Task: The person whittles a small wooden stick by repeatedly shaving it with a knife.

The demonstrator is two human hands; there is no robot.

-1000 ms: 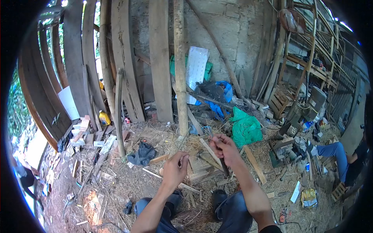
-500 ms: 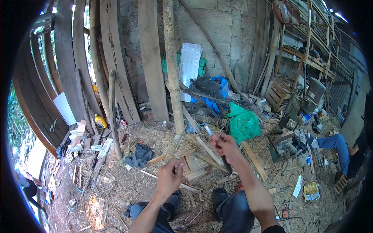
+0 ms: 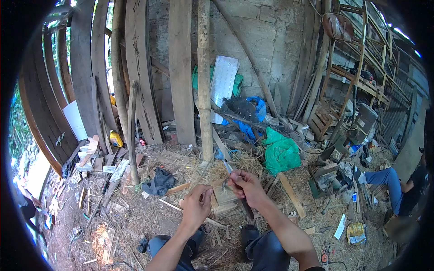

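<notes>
Over a brown, straw-strewn earth floor [image 3: 169, 221] littered with wood scraps, the wearer's 2 bare forearms reach forward above bent legs in blue trousers [image 3: 270, 250], the right forearm slanting in from the lower right, the left rising from the lower left. The 2 hands hang level and near each other, apart, short of a crumpled green plastic sack [image 3: 281, 156]. The right hand [image 3: 245, 186] is closed around the middle of a long, slim tool with a pale, metallic-looking end and a dark end [image 3: 247, 210]; it tilts, pale end forward, dark end back toward the knees. The left hand [image 3: 197, 203] is curled, thumb against forefinger; whether it pinches anything thin is unclear. Good handling here, I judge, means a firm right grip, a relaxed wrist, the pale end angled away from the left fingers, and the left fingertips steady, outside its line.
</notes>
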